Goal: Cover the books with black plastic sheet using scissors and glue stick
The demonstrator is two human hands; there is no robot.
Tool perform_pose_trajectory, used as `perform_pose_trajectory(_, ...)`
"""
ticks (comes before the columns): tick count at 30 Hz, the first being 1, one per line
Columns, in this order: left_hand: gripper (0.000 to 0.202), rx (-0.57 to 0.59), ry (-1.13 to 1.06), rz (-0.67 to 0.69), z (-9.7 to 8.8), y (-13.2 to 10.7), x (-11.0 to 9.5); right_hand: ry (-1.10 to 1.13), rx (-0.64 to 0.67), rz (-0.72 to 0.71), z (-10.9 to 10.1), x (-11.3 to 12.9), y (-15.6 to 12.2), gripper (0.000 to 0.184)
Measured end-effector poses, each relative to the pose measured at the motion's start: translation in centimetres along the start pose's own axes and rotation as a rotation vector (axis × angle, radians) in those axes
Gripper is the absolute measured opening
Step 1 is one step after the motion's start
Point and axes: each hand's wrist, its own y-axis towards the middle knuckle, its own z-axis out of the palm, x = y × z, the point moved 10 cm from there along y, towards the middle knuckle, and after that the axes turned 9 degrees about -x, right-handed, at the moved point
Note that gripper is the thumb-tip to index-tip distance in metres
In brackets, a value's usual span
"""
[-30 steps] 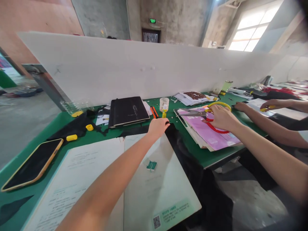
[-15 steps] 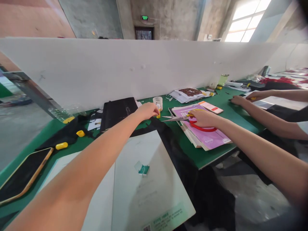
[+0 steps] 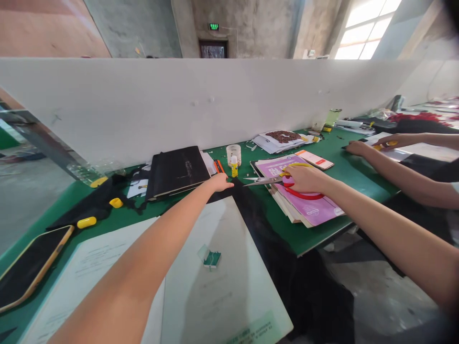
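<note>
Left hand: my left hand [image 3: 219, 182] lay with fingers loosely closed on the far edge of the black cloth [image 3: 251, 205], holding nothing that I could see; whether it pinched the cloth I could not tell.
Right hand: my right hand [image 3: 304, 177] gripped the scissors [image 3: 283, 180] through their red and yellow handles, the blades slightly parted and pointing left toward my other hand.
Scissors: they rested over the pink booklet [image 3: 304, 200] at the top of a stack on the green counter [image 3: 315, 234].
Near the left hand: the glue stick [image 3: 234, 166] and tape roll [image 3: 233, 153] stood just beyond it, two orange pens [image 3: 218, 166] and a black folder [image 3: 177, 171] beside them.
Further out: an open white book [image 3: 215, 272] lay toward me with a small green scrap [image 3: 212, 258] on it; a phone [image 3: 28, 267] sat at the far left.
Co-worker: another person's hand [image 3: 358, 148] rested on the counter to the right.
Risk: I judged the blade tips were aimed at my left fingers; sliding them over without looking could nick me or snag the cloth.
Change: half a second earlier my left hand had been up at the glue stick; it had since dropped back to the cloth edge, while the scissors had barely moved.
</note>
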Motion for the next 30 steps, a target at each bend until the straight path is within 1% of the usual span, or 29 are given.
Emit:
perform_pose_trajectory(3, 0.049, -0.022, -0.046, -0.039, 0.5, 1.0, 0.6, -0.003, 0.023, -0.02, 0.5, -0.1, -0.2, 0.036)
perform_pose_trajectory(6, 0.044, -0.034, -0.127, -0.029, 0.3, 1.3, 0.6, 0.018, 0.047, -0.019, 0.9, -0.2, -0.2, 0.033)
perform_pose_trajectory(9, 0.038, -0.024, -0.217, 0.034, -0.8, 0.9, -0.2, 0.07, 0.088, -0.009, 1.2, -0.4, -0.1, 0.035)
perform_pose_trajectory(12, 0.031, -0.005, -0.26, 0.127, -2.5, 0.2, -1.4, 0.1, 0.089, -0.019, 1.0, -0.3, 0.1, 0.044)
perform_pose_trajectory(16, 0.023, -0.031, -0.229, 0.249, -5.3, -0.8, -3.2, 0.07, 0.05, -0.026, 0.4, 0.1, 0.5, 0.059)
perform_pose_trajectory(19, 0.022, -0.024, -0.183, 0.276, -6.4, -1.4, -4.1, 0.1, 0.04, -0.031, 0.3, 0.8, 0.8, 0.063)
perform_pose_trajectory(24, 0.022, -0.028, -0.041, 0.334, -6.7, -2.2, -5.7, 0.1, 0.025, -0.062, -0.2, 2.1, 1.4, 0.066)
perform_pose_trajectory(30, 0.023, -0.033, 0.004, 0.343, -6.8, -2.4, -6.2, 0.082, 0.04, -0.026, -0.3, 2.5, 2.2, 0.061)
